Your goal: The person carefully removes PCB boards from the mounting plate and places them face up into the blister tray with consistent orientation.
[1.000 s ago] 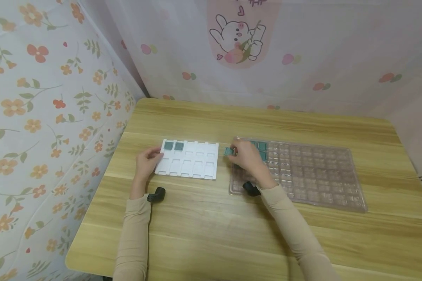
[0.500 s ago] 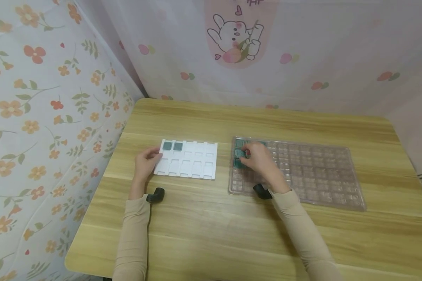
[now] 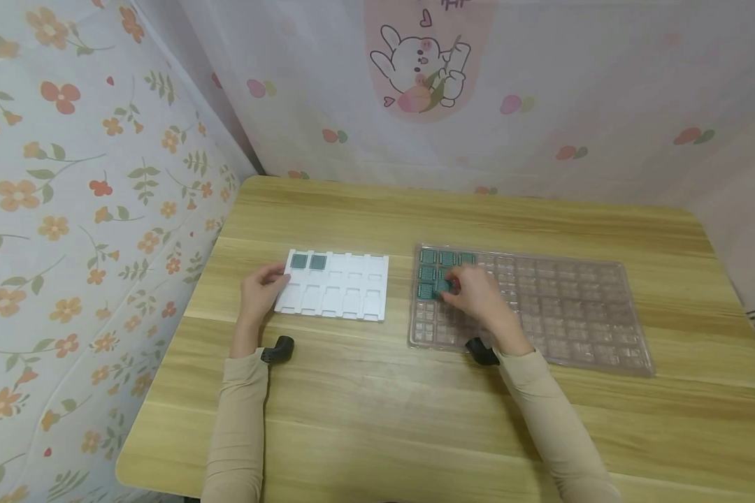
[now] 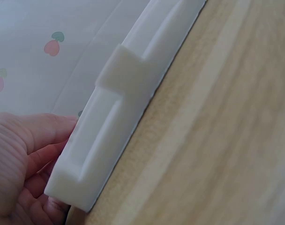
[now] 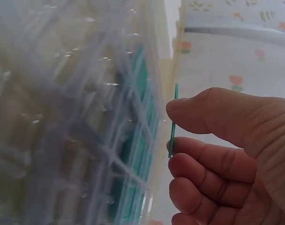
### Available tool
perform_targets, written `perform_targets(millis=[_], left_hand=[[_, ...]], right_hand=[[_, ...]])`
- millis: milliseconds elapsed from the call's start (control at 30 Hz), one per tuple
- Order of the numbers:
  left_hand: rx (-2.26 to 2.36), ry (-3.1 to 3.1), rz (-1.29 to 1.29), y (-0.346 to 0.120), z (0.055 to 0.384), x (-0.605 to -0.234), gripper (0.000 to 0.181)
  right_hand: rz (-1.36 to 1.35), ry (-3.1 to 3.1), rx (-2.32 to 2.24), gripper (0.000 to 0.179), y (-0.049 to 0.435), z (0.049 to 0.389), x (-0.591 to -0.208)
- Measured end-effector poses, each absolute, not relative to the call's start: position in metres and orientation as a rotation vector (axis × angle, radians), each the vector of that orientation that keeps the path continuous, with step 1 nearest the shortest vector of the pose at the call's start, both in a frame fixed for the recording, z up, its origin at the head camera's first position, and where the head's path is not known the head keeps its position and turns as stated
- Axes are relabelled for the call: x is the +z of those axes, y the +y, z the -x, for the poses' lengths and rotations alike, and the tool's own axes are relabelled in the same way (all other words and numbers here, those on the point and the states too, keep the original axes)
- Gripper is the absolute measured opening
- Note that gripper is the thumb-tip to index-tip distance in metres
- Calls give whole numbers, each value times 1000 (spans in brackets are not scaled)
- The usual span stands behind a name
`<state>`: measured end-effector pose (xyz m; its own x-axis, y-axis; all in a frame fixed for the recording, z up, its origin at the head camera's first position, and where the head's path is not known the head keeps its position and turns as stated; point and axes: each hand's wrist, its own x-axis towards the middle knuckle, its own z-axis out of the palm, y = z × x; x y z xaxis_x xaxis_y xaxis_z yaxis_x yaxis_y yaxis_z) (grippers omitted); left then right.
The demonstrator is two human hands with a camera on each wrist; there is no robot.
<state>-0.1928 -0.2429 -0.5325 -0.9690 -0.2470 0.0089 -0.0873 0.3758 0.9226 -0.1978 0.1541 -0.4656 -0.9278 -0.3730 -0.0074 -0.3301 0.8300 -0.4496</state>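
Observation:
My left hand (image 3: 259,293) holds the left edge of a white plastic tray (image 3: 352,269). In the left wrist view the thumb lies along the tray's end, with the fingers curled at its side. Two green square boards (image 3: 309,261) sit in the tray's far left pockets. Over the left part of a clear plastic blister tray, my right hand (image 3: 480,299) pinches a small green circuit board (image 3: 444,285). The right wrist view shows that board (image 5: 173,136) edge-on between thumb and fingertips, apart from the tray. More green boards (image 3: 426,274) lie in nearby pockets, some partly hidden by the hand.
The clear blister tray (image 3: 579,314) spans the table's right half, with many small pockets. Wooden table surface (image 3: 365,398) lies in front of both trays. A printed curtain (image 3: 560,105) hangs behind the table, and a floral one (image 3: 88,230) hangs at left.
My right hand has moved right, from the gap between the trays to over the clear tray, carrying the green circuit board. The left hand still holds the white tray.

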Motion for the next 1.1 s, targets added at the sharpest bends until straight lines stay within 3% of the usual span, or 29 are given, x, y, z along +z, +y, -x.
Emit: perform_targets(millis=[1100], left_hand=[[-1675,-2483,-329,-243,193,-531,29]], right_hand=[[548,2893,-630,25,161,195,-478]])
